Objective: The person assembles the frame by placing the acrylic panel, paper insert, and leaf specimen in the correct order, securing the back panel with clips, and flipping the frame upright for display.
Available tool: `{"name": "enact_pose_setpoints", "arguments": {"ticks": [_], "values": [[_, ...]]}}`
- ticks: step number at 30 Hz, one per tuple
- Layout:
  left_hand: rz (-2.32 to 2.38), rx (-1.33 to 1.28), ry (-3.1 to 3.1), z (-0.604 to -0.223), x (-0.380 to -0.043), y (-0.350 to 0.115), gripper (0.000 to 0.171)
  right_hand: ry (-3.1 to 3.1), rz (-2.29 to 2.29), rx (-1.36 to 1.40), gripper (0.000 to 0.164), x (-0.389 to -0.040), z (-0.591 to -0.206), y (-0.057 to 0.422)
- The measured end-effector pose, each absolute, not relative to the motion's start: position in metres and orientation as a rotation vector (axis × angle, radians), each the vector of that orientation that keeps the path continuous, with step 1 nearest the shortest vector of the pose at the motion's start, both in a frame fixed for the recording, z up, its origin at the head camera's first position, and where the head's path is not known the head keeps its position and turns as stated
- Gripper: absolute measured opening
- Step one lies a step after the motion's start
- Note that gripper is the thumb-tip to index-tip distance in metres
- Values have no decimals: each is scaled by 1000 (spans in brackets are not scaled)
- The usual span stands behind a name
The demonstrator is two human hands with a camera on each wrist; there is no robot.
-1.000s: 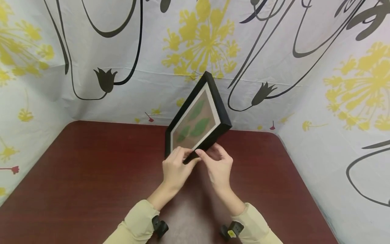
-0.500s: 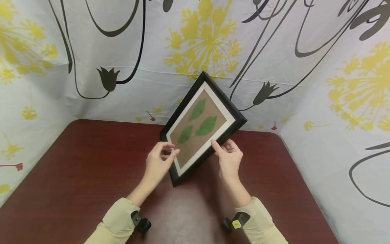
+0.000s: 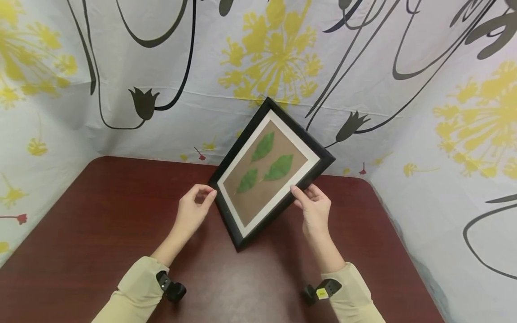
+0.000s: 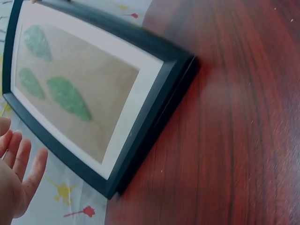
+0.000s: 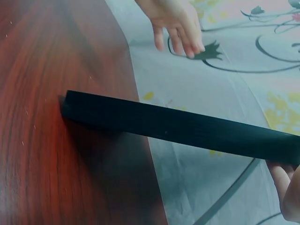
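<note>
A black picture frame [image 3: 226,161] with a white mat and several green leaves [image 3: 278,168] on a brown backing stands tilted on one corner, its face toward me. My right hand [image 3: 316,211] grips its lower right side, thumb on the front and fingers behind. Seen edge-on, the black frame [image 5: 178,124] crosses the right wrist view. My left hand [image 3: 193,208] is beside the frame's left corner, loosely bent. In the left wrist view, the left hand's fingers [image 4: 22,159] are spread and apart from the frame. Whether the frame's lowest corner touches the table cannot be told.
A dark red wooden table [image 3: 121,233] spreads below the hands. White cloth [image 3: 181,112] printed with yellow and grey flowers hangs at the back and both sides. Each wrist wears a small black camera [image 3: 171,287].
My left hand has let go of the frame's lower edge and moved left. The frame has turned to face me more and shifted slightly right with my right hand.
</note>
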State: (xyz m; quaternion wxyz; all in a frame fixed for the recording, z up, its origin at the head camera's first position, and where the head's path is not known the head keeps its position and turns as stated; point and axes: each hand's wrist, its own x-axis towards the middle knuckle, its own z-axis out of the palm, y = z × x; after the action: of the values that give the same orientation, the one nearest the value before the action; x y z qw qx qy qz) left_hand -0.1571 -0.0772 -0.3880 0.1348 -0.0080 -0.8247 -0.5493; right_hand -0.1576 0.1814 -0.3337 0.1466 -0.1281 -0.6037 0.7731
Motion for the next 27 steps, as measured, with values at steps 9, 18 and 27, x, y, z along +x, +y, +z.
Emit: {"name": "enact_pose_setpoints", "arguments": {"ticks": [9, 18, 27], "values": [[-1539, -5, -2491, -385, -168, -95, 23, -1718, 2381, -270, 19, -170, -338, 205], [-1561, -8, -2635, -387, -187, -114, 37, -1836, 2494, -218, 18, -181, -340, 223], [-1980, -195, -2891, -392, -193, -134, 64, -1909, 2625, -199, 14, -187, -344, 227]]}}
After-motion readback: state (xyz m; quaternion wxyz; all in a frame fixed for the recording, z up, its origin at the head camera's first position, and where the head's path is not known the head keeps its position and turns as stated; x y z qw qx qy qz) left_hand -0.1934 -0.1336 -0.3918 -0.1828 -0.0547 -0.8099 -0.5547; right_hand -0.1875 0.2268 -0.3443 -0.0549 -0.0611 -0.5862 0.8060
